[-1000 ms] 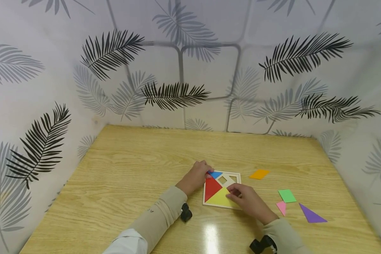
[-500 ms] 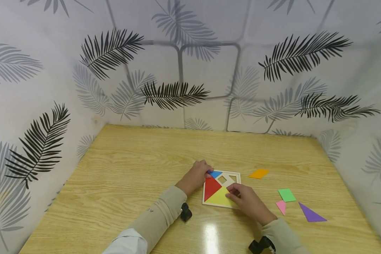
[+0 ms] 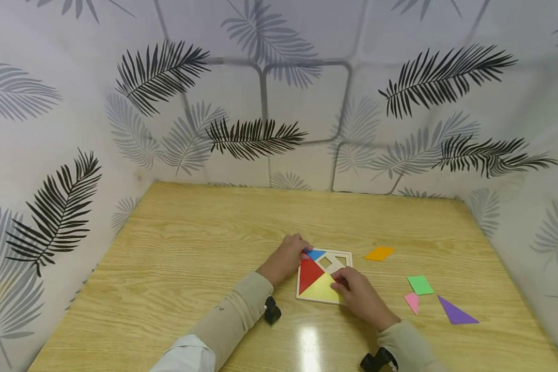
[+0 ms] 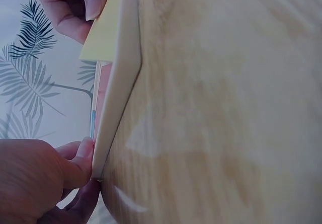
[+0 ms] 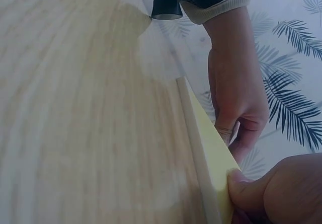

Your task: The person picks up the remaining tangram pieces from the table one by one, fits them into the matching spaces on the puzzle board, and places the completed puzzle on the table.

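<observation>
Head view: on the desk (image 3: 190, 248), an orange parallelogram (image 3: 380, 253) is lying just right of the puzzle board (image 3: 336, 266); a green square (image 3: 420, 285), pink triangle (image 3: 413, 303) and purple triangle (image 3: 456, 311) are lying farther right of it. A red triangle (image 3: 310, 274) and blue piece (image 3: 315, 254) are filling the board's left side. The right hand (image 3: 360, 294) is obscuring its near-right corner, grip pinching the yellow triangle (image 3: 323, 289), which is sitting tilted over the board's near side. The left hand (image 3: 285, 259) is gripping its far-left corner. Both forearms are slanting inward toward the board.
</observation>
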`<state>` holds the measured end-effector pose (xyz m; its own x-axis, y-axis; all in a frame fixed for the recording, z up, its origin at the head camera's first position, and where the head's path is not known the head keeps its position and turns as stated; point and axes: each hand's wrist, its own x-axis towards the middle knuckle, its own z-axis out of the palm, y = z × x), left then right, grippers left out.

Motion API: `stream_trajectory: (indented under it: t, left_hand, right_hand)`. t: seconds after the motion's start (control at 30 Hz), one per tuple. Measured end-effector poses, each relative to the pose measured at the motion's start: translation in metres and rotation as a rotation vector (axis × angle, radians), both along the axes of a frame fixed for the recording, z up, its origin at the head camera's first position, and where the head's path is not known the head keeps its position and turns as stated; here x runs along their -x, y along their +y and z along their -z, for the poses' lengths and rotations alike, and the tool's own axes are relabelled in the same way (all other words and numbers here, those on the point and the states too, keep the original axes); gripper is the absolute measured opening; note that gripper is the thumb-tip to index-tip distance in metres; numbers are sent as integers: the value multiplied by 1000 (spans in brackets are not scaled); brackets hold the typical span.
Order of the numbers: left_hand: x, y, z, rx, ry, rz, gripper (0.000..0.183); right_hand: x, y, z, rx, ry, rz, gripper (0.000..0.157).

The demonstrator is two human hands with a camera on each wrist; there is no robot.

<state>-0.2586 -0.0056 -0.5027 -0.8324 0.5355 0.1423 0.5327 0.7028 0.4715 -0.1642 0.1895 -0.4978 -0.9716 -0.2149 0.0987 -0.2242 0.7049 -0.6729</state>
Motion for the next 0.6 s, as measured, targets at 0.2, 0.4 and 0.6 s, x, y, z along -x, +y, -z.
stream_trajectory:
  t: [0.2,0.4,0.6]
  left_hand:
    - [0,0,-1,-5,-3,-1,23]
    - [-1,1,-3,11,-19,-7,25]
    - [-2,3,-4,21,-52,-16,27]
  right_hand:
    - [-1,0,7,-32,73,8,11]
    - [-3,0,10,-48,131,1,14]
    - [-6,-2,10,-69,145,-41,14]
